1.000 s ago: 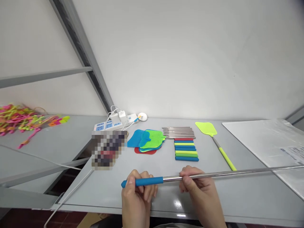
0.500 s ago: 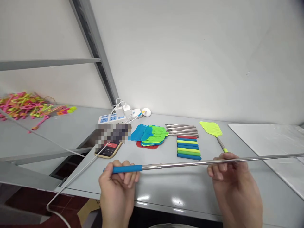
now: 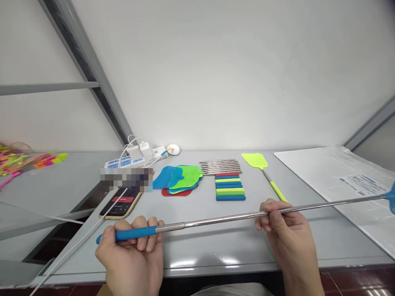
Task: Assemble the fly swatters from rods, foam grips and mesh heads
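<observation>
A fly swatter (image 3: 216, 220) with a long extended metal rod stretches across the view in front of me. My left hand (image 3: 132, 250) is closed around its blue handle. Thumb and fingers of my right hand (image 3: 286, 226) pinch the rod farther along. Only part of the blue swatter head (image 3: 391, 198) shows at the right edge. Beyond my right hand lies a yellow-green fly swatter (image 3: 254, 160) with its rod short. Several loose swatter heads (image 3: 188, 176) in green, blue and red overlap in a pile. Beside them are metal rods (image 3: 220, 166) and a row of coloured handles (image 3: 230, 186).
A phone (image 3: 123, 201) and a power strip (image 3: 123, 161) with white plugs and cables are on the grey table (image 3: 197, 246) at left. A white plastic-wrapped package (image 3: 327, 172) lies right. Brightly coloured items (image 3: 27, 160) are heaped far left. Grey metal posts (image 3: 98, 86) stand behind.
The view has swung to the right, bringing the blue swatter head into sight. My right thumb now presses on the rod, where the fingers lay looser before. My left hand keeps its hold.
</observation>
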`<state>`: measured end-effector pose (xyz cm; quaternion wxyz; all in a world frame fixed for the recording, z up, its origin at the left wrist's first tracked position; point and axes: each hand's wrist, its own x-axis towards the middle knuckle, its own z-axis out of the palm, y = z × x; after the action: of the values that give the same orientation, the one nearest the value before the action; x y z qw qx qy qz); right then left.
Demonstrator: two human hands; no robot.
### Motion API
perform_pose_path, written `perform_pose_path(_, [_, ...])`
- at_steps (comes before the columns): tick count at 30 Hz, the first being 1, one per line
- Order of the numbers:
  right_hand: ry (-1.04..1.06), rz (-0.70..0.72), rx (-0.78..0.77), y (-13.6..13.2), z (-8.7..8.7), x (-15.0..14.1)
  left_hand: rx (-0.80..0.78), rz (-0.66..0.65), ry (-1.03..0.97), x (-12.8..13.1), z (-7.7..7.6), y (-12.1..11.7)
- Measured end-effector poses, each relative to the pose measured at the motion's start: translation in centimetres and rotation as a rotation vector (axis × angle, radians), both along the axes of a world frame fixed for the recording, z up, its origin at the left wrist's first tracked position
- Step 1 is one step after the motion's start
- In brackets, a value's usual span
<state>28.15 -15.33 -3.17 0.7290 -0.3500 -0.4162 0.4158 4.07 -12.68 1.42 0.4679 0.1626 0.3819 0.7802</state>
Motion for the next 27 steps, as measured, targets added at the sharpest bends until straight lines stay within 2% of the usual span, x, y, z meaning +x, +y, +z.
perform_pose_path(4, [0.012, 0.022, 0.015, 0.3, -0.3, -0.4, 0.008, -0.016, -0.024, 1.0, 0.2, -0.5])
perform_pose_path(7, [0.004, 0.008, 0.013, 0.0, -0.3, -1.2, 0.003, -0.059, -0.063, 2.4, -0.3, -1.2])
perform_pose_path(11, [-0.139, 0.149, -0.016, -0.7, 0.2, -3.4, -0.009, -0.231, -0.097, 5.0, -1.6, -2.0])
perform_pose_path(13, [-0.134, 0.189, -0.036, -0.9, 0.3, -4.1, -0.008, -0.311, -0.078, 5.9, -2.0, -2.3])
perform_pose_path(17, [-0.107, 0.169, -0.084, -0.9, -0.4, -3.3, -0.040, -0.391, -0.009, 6.2, -2.1, -2.5])
perform_pose_path(20, [-0.083, 0.182, -0.048, -1.1, -0.7, -2.1, -0.064, -0.397, -0.002, 5.6, -1.8, -2.4])
perform_pose_path(23, [0.020, 0.113, 0.044, -1.4, 0.0, -1.4, -0.065, -0.352, -0.017, 4.8, -1.4, -2.2])
perform_pose_path(27, [0.205, -0.083, 0.104, -1.5, 1.6, -0.7, -0.073, -0.272, -0.008, 3.8, -0.9, -2.0])
